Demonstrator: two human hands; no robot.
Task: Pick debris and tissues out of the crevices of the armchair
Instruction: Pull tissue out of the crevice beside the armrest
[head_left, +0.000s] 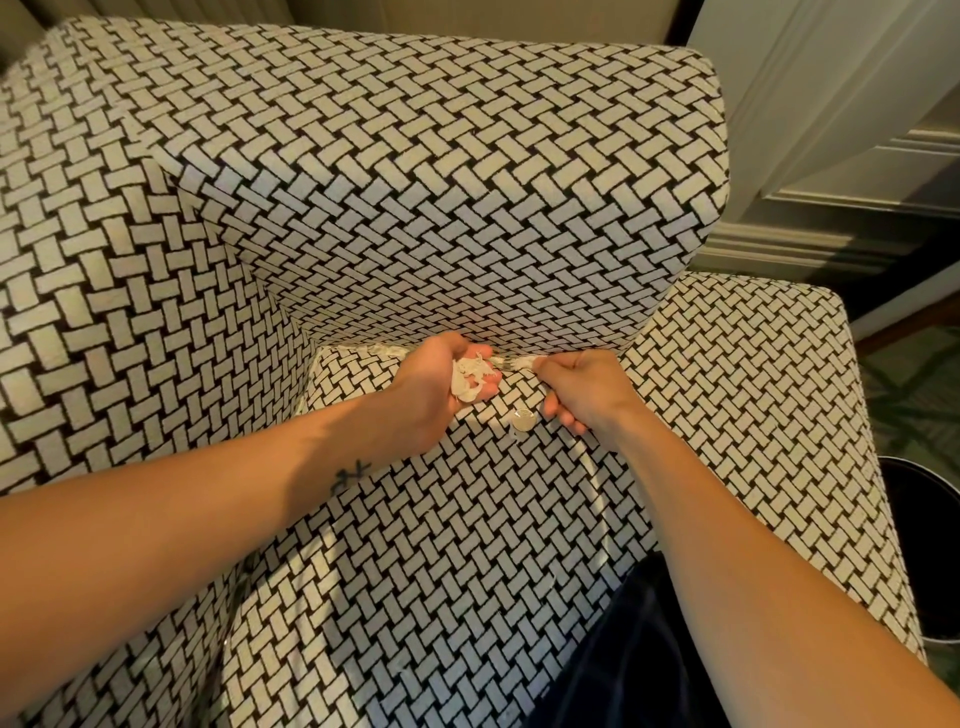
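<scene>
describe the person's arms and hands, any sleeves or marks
Both arms are bare, no sleeves in view. The left forearm has a small dark tattoo near the wrist. No watch, bracelet or ring shows on the left hand or right hand.

Left hand (436, 387) at rear crevice mid-frame, scraps (470, 376) in its palm, right hand (582, 389) just right, pinching tissue (527, 361), disc (522, 420) on seat (441, 545) below them, bin (935, 545) lower right.

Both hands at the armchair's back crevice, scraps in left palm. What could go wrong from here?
The tissue scraps sit loose in the cupped left hand; tilting it may spill them onto the seat cushion.
The tissue strip pinched by the right hand at the crevice looks frayed; it may tear, leaving part wedged.
The small round disc on the cushion could get knocked into that crevice.
</scene>
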